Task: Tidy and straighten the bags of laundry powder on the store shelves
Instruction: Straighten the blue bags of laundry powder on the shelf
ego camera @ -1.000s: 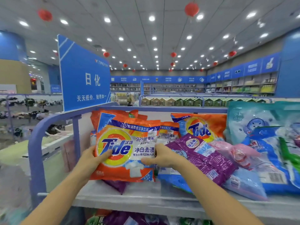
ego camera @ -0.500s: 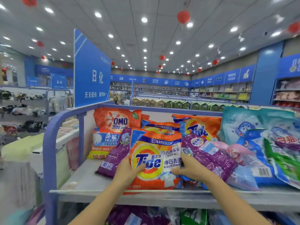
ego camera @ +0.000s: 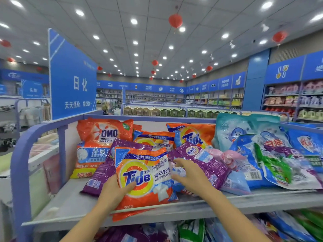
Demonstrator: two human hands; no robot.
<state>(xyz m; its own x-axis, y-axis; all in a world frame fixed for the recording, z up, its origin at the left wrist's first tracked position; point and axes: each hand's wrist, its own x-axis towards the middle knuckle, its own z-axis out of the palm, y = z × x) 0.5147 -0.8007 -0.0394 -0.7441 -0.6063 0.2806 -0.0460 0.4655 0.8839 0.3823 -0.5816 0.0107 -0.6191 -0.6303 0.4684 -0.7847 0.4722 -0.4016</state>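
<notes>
An orange Tide bag point(ego camera: 145, 177) lies at the front of the top shelf point(ego camera: 73, 208), its lower edge hanging over the shelf lip. My left hand point(ego camera: 116, 192) grips the bag's lower left corner, thumb on its face. My right hand point(ego camera: 189, 177) hovers with spread fingers at the bag's right edge, over a purple bag point(ego camera: 204, 161); it holds nothing. Another purple bag point(ego camera: 101, 173) lies under the Tide bag. An orange OMO bag point(ego camera: 99, 142) stands behind at the left, and two more Tide bags point(ego camera: 192, 135) lean at the back.
Blue, teal, green and pink bags point(ego camera: 262, 154) lie piled on the shelf's right half. A purple rail point(ego camera: 22, 154) bounds the left end, with a blue sign point(ego camera: 73, 81) above. More bags fill the lower shelf point(ego camera: 192, 229). The shelf's left front is bare.
The Tide bag has come down and forward onto the shelf's front edge. My right hand has let go of its right side and opened. The camera has drifted right.
</notes>
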